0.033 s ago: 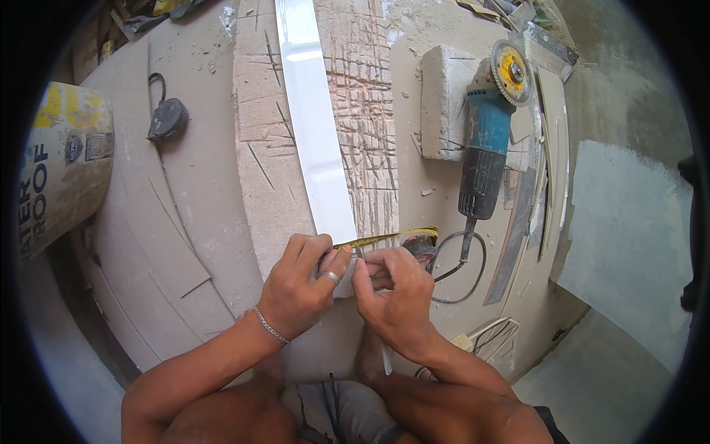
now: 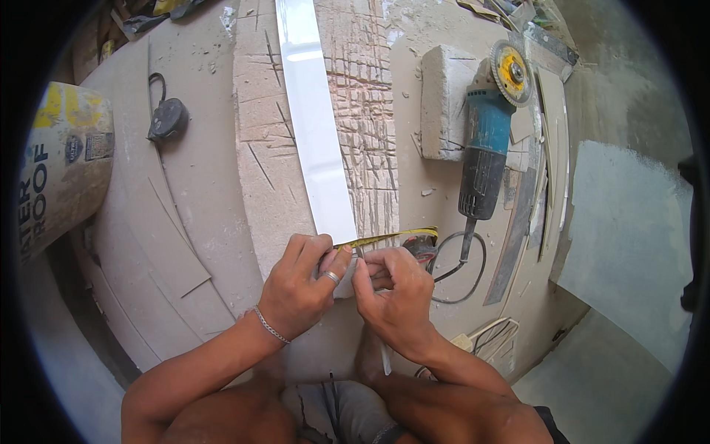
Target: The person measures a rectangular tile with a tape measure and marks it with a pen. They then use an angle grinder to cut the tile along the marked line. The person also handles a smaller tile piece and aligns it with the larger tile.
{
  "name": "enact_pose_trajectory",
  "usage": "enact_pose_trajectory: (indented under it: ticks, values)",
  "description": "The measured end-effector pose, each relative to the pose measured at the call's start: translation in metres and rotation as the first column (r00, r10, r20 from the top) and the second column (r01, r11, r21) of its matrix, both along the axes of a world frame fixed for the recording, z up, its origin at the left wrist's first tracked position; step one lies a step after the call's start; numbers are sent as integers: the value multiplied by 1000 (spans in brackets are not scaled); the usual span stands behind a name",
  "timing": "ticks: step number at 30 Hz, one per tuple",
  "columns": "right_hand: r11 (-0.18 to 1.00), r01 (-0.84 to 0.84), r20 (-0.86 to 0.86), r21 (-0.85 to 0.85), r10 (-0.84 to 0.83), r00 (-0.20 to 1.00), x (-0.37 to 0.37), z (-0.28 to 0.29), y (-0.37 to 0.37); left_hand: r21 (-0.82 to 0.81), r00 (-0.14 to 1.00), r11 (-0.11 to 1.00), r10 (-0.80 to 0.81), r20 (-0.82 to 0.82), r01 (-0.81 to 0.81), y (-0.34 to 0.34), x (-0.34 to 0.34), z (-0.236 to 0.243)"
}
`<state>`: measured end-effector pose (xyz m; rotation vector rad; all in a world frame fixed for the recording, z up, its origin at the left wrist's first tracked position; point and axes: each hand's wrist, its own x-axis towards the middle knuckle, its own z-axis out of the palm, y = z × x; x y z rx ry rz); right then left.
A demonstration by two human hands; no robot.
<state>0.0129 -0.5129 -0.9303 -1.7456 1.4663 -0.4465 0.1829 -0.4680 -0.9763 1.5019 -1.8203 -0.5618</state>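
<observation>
A glossy white strip (image 2: 318, 148), like a cut tile, lies lengthwise on a pale, scored block (image 2: 270, 177). At its near end my left hand (image 2: 303, 277) is closed, its thumb and fingers pinching the yellow blade of a tape measure (image 2: 381, 238) across the strip's edge. The tape's dark case (image 2: 423, 249) lies to the right, behind my right fingers. My right hand (image 2: 396, 292) is closed in a pinch, with a thin grey tip showing at the fingertips beside the tape. A thin pale end shows below that hand; whether it is the same piece is hidden.
An angle grinder (image 2: 484, 148) with an exposed disc leans by a pale block (image 2: 442, 103) on the right, its cord looped near my right hand. A bucket (image 2: 74, 155) lies at the left, near a black coiled-cord item (image 2: 168, 118). Thin board offcuts (image 2: 177, 244) lie around.
</observation>
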Motion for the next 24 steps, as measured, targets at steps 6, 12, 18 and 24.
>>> enact_pose_trajectory:
  ticks: [6, 12, 18, 24]
  values:
    - [1000, -5, 2, -16, 5, 1000, 1, -4, -4, 1, 1000, 1000, 5, 6, -5, -3, 0, -2]
    - [997, -27, 3, -66, 27, 1000, 3, -8, -4, 20, 1000, 1000, 3, 9, -3, -3, 1, -3]
    - [994, -73, -21, -86, 71, 997, 5, -7, -7, 0, 1000, 1000, 8, -8, -8, -4, 0, -2]
    - [993, -58, -27, -102, 56, 998, 6, -10, -2, -8, 1000, 1000, 19, -9, -19, -4, 0, -2]
